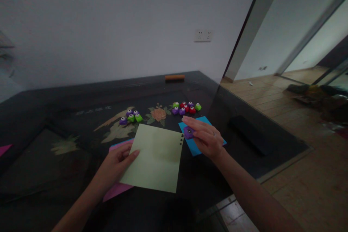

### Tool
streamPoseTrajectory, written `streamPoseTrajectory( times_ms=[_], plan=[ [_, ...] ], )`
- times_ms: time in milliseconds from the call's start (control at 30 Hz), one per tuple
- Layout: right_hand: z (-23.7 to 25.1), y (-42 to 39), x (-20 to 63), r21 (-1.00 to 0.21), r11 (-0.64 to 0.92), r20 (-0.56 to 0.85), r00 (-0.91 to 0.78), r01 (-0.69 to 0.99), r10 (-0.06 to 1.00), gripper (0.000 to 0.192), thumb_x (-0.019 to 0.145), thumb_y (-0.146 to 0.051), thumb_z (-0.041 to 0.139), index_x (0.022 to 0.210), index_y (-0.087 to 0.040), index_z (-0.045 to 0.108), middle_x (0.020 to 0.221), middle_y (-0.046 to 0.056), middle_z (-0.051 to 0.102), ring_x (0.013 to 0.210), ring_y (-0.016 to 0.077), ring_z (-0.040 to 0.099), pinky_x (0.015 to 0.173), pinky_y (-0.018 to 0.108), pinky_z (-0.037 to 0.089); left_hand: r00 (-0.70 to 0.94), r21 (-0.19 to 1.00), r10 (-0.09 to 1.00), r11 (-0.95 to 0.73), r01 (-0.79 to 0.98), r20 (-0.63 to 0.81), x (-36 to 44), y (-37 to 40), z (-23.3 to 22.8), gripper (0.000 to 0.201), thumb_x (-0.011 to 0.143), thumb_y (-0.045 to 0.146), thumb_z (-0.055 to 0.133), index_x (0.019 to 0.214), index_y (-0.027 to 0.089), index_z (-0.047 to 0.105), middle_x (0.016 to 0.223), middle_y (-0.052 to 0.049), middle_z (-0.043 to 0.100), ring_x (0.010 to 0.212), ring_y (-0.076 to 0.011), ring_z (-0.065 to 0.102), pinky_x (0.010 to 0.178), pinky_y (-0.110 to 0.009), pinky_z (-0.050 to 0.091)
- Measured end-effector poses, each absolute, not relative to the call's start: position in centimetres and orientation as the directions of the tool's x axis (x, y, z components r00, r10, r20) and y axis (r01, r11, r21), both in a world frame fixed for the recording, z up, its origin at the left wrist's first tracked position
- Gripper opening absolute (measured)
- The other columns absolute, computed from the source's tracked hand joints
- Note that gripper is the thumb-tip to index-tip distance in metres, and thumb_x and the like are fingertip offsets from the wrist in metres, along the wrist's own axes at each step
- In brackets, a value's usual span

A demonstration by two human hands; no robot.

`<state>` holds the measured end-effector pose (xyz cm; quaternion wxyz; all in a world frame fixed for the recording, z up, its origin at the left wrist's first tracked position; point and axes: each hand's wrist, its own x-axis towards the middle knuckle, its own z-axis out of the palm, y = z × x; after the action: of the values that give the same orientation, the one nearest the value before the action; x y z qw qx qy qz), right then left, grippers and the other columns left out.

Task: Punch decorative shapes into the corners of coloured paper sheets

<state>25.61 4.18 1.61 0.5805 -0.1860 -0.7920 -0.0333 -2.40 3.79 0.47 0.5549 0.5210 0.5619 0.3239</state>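
Note:
My left hand (118, 163) pinches the left edge of a pale yellow-green paper sheet (157, 159), thumb on top, and holds it above the table. Several small dark marks that look like punched holes run down near the sheet's upper right edge. A small purple paper punch (188, 132) is gripped in the fingers of my right hand (208, 137), right beside that marked edge. Beneath my right hand lies a blue paper sheet (194, 149). Pink paper (116, 191) shows under the yellow-green sheet, partly covered by it and my left hand.
Several purple and green punches (131, 117) sit left of a printed flower on the dark table (89, 166). Another group of green, red and purple punches (186, 108) is on its right. A brown stick (174, 77) lies near the wall; a black object (250, 134) is at right.

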Motion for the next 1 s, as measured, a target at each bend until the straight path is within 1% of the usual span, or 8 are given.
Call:
streamPoseTrajectory(
  times_ms=[67, 267, 467, 567, 700, 767, 867, 1000],
  plan=[
    [1.4, 4.3, 25.7, -0.164, 0.932, 0.932, -0.258, 0.324, 0.254, 0.054, 0.075, 0.003, 0.058, 0.116, -0.031, 0.048, 0.132, 0.001, 0.054, 0.117, 0.0215, 0.054, 0.089, 0.044, 0.055, 0.160, 0.943, 0.946, 0.245, 0.224, -0.283, -2.3, 3.6, 0.6, 0.049, 0.063, 0.049, 0.072, 0.100, 0.017, 0.067, 0.075, -0.006, 0.074, 0.059, -0.0223, 0.067, 0.050, -0.028, 0.052],
    [1.2, 4.4, 25.6, -0.202, 0.899, 0.920, -0.239, 0.388, 0.310, 0.037, 0.078, 0.000, 0.057, 0.101, -0.028, 0.052, 0.125, 0.002, 0.060, 0.114, 0.0206, 0.057, 0.088, 0.042, 0.056, 0.153, 0.942, 0.948, 0.240, 0.235, -0.280, -2.4, 3.7, 0.6, 0.047, 0.065, 0.048, 0.071, 0.101, 0.018, 0.067, 0.076, -0.005, 0.074, 0.059, -0.0214, 0.067, 0.051, -0.027, 0.052],
    [1.1, 4.5, 25.3, -0.242, 0.903, 0.938, -0.152, 0.355, 0.311, 0.041, 0.077, 0.003, 0.055, 0.107, -0.025, 0.049, 0.122, 0.006, 0.062, 0.111, 0.0214, 0.059, 0.087, 0.041, 0.056, 0.199, 0.923, 0.928, 0.249, 0.293, -0.313, -2.9, 4.2, 0.3, 0.055, 0.064, 0.049, 0.072, 0.107, 0.015, 0.064, 0.079, -0.007, 0.075, 0.064, -0.0224, 0.068, 0.051, -0.026, 0.052],
    [0.6, 4.7, 25.3, -0.321, 0.881, 0.924, -0.087, 0.348, 0.371, 0.041, 0.077, -0.001, 0.057, 0.110, -0.025, 0.048, 0.119, 0.007, 0.064, 0.108, 0.0218, 0.061, 0.085, 0.040, 0.056, 0.207, 0.926, 0.927, 0.251, 0.281, -0.314, -2.9, 4.1, 0.2, 0.057, 0.066, 0.049, 0.071, 0.110, 0.015, 0.063, 0.080, -0.007, 0.075, 0.063, -0.0218, 0.068, 0.051, -0.025, 0.052],
    [-0.3, 5.3, 25.6, -0.444, 0.773, 0.881, 0.066, 0.454, 0.468, 0.042, 0.076, -0.006, 0.062, 0.112, -0.025, 0.050, 0.111, 0.005, 0.067, 0.103, 0.0218, 0.064, 0.086, 0.040, 0.054, 0.178, 0.943, 0.944, 0.231, 0.240, -0.277, -2.7, 3.8, 0.0, 0.059, 0.065, 0.051, 0.070, 0.111, 0.014, 0.063, 0.079, -0.007, 0.075, 0.060, -0.0211, 0.067, 0.049, -0.025, 0.051],
    [-0.7, 5.8, 25.9, -0.482, 0.734, 0.864, 0.118, 0.479, 0.490, 0.042, 0.076, -0.009, 0.064, 0.112, -0.026, 0.052, 0.110, 0.004, 0.067, 0.104, 0.0219, 0.063, 0.090, 0.041, 0.052, 0.163, 0.951, 0.954, 0.213, 0.226, -0.252, -2.7, 3.8, -0.1, 0.060, 0.065, 0.051, 0.070, 0.112, 0.014, 0.062, 0.078, -0.007, 0.075, 0.060, -0.0212, 0.067, 0.048, -0.025, 0.051],
    [-0.6, 6.4, 26.5, -0.545, 0.698, 0.834, 0.217, 0.465, 0.507, 0.039, 0.076, -0.014, 0.065, 0.112, -0.026, 0.053, 0.109, 0.004, 0.066, 0.104, 0.0214, 0.063, 0.091, 0.041, 0.050, 0.201, 0.952, 0.948, 0.200, 0.232, -0.248, -2.8, 4.0, -0.3, 0.058, 0.067, 0.050, 0.069, 0.113, 0.015, 0.061, 0.078, -0.007, 0.075, 0.060, -0.0202, 0.067, 0.048, -0.024, 0.050],
    [-0.1, 7.6, 28.3, -0.647, 0.595, 0.762, 0.377, 0.478, 0.526, 0.033, 0.077, -0.025, 0.066, 0.109, -0.022, 0.057, 0.111, 0.007, 0.062, 0.100, 0.0209, 0.062, 0.083, 0.035, 0.052, 0.252, 0.950, 0.937, 0.178, 0.257, -0.244, -3.1, 4.4, -0.5, 0.055, 0.070, 0.048, 0.067, 0.113, 0.015, 0.060, 0.078, -0.006, 0.074, 0.061, -0.0199, 0.067, 0.047, -0.023, 0.049]
  ],
)
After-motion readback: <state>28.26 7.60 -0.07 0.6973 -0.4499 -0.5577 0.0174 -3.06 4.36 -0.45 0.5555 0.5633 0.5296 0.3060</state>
